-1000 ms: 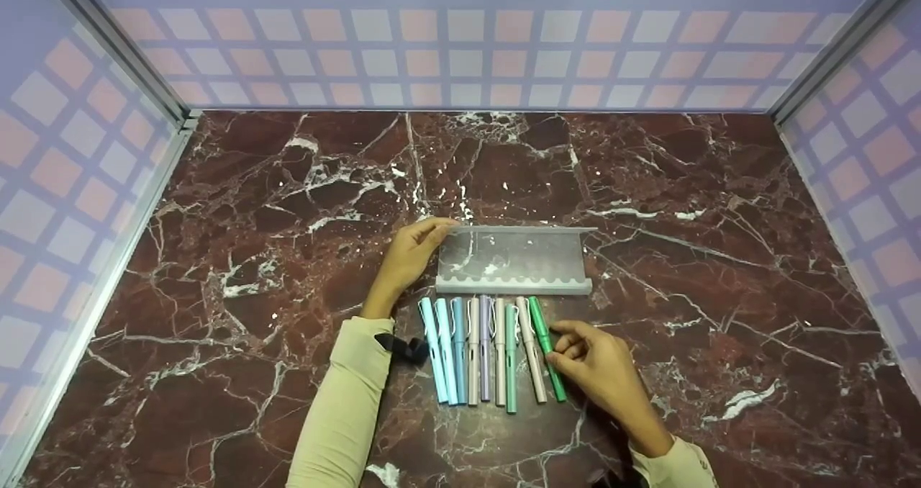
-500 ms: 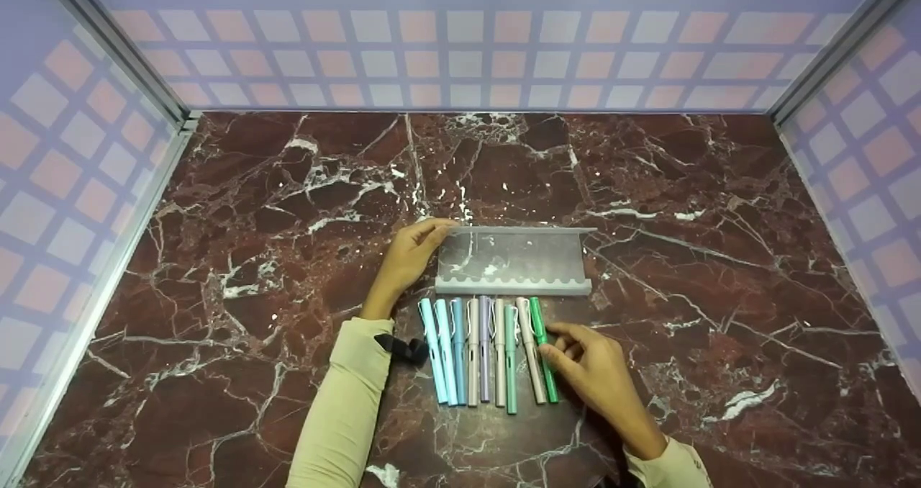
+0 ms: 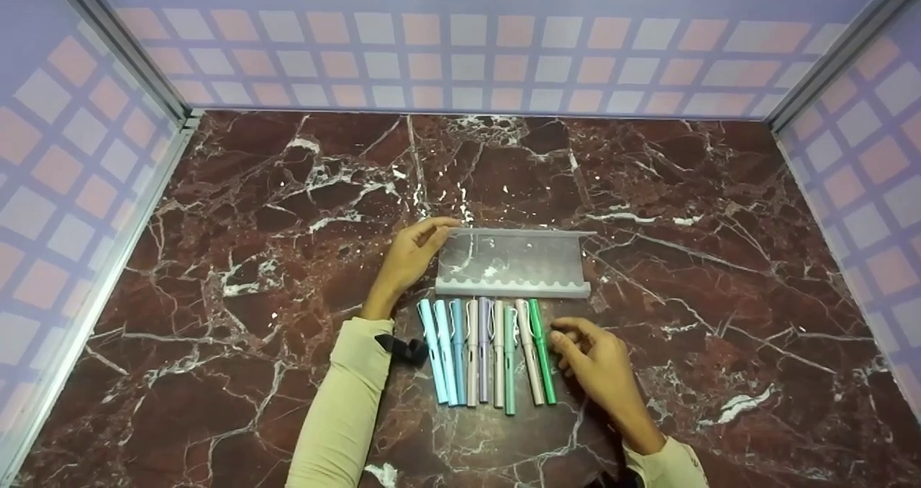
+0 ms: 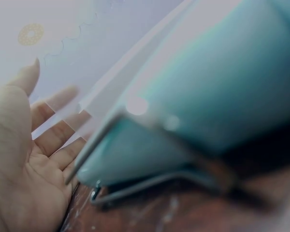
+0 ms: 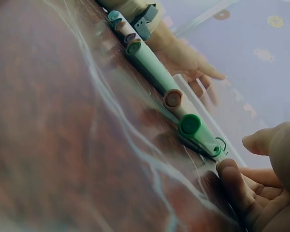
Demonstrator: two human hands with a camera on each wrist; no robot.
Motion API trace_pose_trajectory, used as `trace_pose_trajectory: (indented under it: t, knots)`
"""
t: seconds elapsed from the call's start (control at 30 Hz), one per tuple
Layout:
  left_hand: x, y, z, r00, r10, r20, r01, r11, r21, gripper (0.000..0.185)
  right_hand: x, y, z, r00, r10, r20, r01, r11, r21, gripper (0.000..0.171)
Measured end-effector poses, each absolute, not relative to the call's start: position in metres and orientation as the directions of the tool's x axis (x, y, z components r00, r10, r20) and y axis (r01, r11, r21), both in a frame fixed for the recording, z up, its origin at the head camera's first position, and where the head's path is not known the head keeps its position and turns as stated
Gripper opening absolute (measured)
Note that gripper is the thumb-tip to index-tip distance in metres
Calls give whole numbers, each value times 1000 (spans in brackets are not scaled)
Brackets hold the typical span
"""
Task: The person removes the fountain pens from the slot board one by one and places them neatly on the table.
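A row of several capped pens lies in front of a clear acrylic pen stand (image 3: 514, 258) with a scalloped front edge. The row runs from a light blue pen (image 3: 432, 351) at the left to a bright green pen (image 3: 543, 351) at the right. My left hand (image 3: 411, 254) touches the stand's left end; in the left wrist view its fingers (image 4: 53, 135) show behind the clear panel, the thumb apart. My right hand (image 3: 597, 362) is just right of the green pen, loosely bent and holding nothing. A blurred light blue pen (image 4: 198, 87) fills much of the left wrist view.
Dark red marbled tabletop (image 3: 252, 330) with white veins surrounds the pens. Checked panels (image 3: 475, 63) close off the back and both sides. A black wrist camera (image 3: 406, 351) on the left sleeve sits close to the leftmost pens.
The green pen has shifted left and straightened, now beside the beige pen. My right hand has let go of it and drawn slightly away. The left hand stays at the stand.
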State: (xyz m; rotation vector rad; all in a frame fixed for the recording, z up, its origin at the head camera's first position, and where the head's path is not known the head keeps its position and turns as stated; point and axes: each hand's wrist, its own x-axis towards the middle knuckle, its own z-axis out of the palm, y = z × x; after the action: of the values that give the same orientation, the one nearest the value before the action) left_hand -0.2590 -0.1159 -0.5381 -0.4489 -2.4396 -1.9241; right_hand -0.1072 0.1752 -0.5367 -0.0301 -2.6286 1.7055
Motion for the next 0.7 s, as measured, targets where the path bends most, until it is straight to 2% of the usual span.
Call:
trace_pose_trajectory:
  t: [0.33, 0.5, 0.7]
  knots:
    - [-257, -117, -538, -952, 246, 181, 192, 22, 981, 49, -110, 179, -538, -999, 8, -53, 53, 308, -950, 15]
    - [-258, -117, -536, -960, 228, 164, 174, 23, 984, 54, -114, 182, -537, -996, 0, -87, 84, 250, -964, 15]
    - [-256, -117, -536, -968, 192, 159, 170, 41, 985, 51, -115, 187, -538, -994, 1, -114, 112, 157, -981, 17]
